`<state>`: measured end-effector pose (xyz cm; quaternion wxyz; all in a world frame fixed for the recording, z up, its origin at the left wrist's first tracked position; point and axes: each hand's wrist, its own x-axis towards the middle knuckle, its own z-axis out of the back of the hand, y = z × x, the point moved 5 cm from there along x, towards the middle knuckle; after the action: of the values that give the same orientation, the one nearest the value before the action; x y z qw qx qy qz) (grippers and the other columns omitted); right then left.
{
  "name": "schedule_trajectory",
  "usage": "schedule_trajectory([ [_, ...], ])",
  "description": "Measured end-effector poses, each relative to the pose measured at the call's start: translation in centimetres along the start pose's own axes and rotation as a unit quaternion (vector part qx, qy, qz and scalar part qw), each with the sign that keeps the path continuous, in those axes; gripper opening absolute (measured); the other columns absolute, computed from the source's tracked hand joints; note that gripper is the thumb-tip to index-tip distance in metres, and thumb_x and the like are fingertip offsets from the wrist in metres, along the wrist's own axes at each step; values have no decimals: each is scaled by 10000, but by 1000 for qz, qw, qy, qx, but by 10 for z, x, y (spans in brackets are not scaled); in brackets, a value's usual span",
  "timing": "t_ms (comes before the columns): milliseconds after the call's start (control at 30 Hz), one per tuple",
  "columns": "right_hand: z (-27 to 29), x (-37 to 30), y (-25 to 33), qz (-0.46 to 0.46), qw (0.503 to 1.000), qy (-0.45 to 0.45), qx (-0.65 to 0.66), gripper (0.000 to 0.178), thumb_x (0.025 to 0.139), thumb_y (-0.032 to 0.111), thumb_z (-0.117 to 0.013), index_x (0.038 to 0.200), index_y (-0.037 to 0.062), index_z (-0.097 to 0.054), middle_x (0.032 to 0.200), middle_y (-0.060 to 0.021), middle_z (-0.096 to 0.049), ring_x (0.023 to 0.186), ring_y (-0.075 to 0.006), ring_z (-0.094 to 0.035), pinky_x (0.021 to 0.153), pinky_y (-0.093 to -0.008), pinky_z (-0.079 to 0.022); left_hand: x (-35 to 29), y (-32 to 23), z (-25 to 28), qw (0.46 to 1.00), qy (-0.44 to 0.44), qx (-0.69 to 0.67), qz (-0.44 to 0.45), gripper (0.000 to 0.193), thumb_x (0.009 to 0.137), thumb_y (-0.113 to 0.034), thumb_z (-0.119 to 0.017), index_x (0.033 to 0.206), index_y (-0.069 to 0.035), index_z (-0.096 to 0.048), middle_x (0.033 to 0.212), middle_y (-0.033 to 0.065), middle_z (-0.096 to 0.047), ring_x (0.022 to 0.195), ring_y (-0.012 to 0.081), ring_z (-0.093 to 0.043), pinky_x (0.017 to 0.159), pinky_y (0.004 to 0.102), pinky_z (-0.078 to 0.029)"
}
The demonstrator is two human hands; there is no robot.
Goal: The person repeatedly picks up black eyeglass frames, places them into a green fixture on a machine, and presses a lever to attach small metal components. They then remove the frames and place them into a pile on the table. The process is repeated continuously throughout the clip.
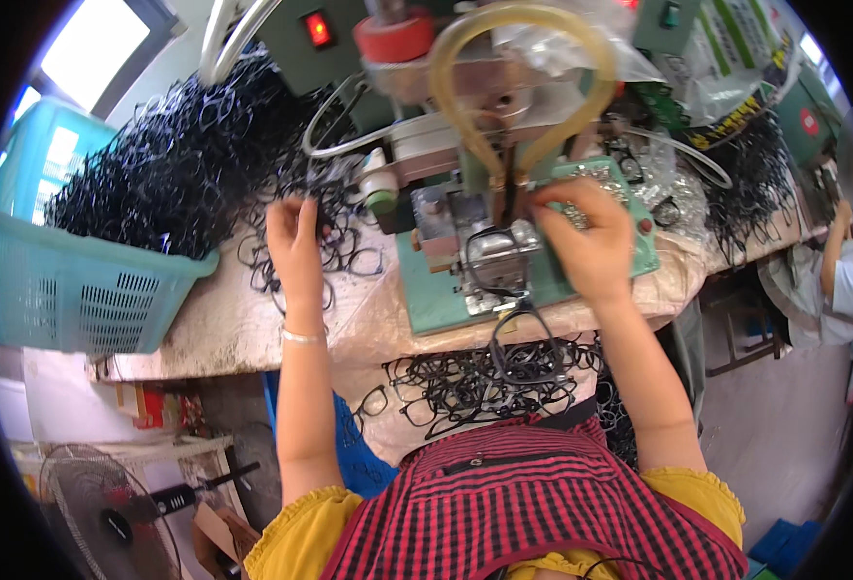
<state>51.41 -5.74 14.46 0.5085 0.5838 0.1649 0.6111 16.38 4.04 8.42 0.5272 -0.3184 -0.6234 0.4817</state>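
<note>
A black spectacle frame point(526, 350) hangs at the front of the metal fixture point(502, 256) on a green-based bench machine point(426, 307). Part of it loops over the fixture below the press head. My right hand point(589, 237) is at the fixture's right side, thumb and fingers pinched together close under the head; whatever they hold is too small to make out. Left of the machine, my left hand point(295, 242) is raised above loose black spectacle frames point(349, 253), fingers half curled and thumb apart, with nothing visible in it.
A turquoise basket point(88, 290) heaped with black frames point(170, 159) stands at the left. More frames point(485, 387) lie in my lap area below the table edge. Small clear parts point(596, 184) are on the machine's right side. A fan point(107, 512) stands lower left; another person's arm point(836, 246) shows far right.
</note>
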Motion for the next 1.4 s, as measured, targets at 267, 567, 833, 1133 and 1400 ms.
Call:
schedule_trajectory([
  [267, -21, -15, -5, -101, 969, -75, 215, 307, 790, -10, -716, 1082, -7, -623, 916, -11, -653, 880, -100, -608, 841, -243, -477, -67, -8, -15, 983, -24, -182, 17, 148, 1002, -135, -593, 1070, -4, -616, 984, 108, -686, 815, 234, -699, 713, 311, -558],
  [567, -22, -15, 33, -175, 943, 2, 283, 453, 807, 32, -716, 1228, -11, -556, 1042, -88, -694, 974, -116, -633, 905, -294, -483, -50, -175, -66, 951, 111, -57, -282, 94, 988, -22, -504, 1022, 45, -561, 1026, 208, -644, 916, 281, -645, 780, 411, -586],
  [833, 47, -15, -42, -17, 955, 17, -294, 233, 757, 172, -742, 966, 68, -740, 1194, -187, -641, 1191, -365, -561, 1029, -452, -436, -120, -160, -124, 805, 350, 125, -463, 222, 698, -81, -789, 917, -117, -773, 1024, 19, -744, 778, 224, -582, 875, 446, -534],
  [1133, 39, -21, -80, 84, 939, -11, -334, 149, 759, 134, -741, 900, 99, -706, 1172, -128, -644, 1157, -332, -586, 892, -434, -500, -117, -150, -125, 822, 350, 93, -440, 242, 714, -96, -818, 949, -106, -765, 1030, 37, -739, 781, 226, -571, 860, 443, -521],
  [1400, 57, -11, -78, 108, 941, -127, -294, 126, 837, 94, -718, 959, 68, -708, 894, -98, -695, 847, -261, -663, 767, -350, -516, -155, -140, -60, 852, 182, 218, -439, 389, 727, -106, -796, 1099, -62, -694, 1117, 171, -706, 993, 335, -660, 954, 486, -499],
])
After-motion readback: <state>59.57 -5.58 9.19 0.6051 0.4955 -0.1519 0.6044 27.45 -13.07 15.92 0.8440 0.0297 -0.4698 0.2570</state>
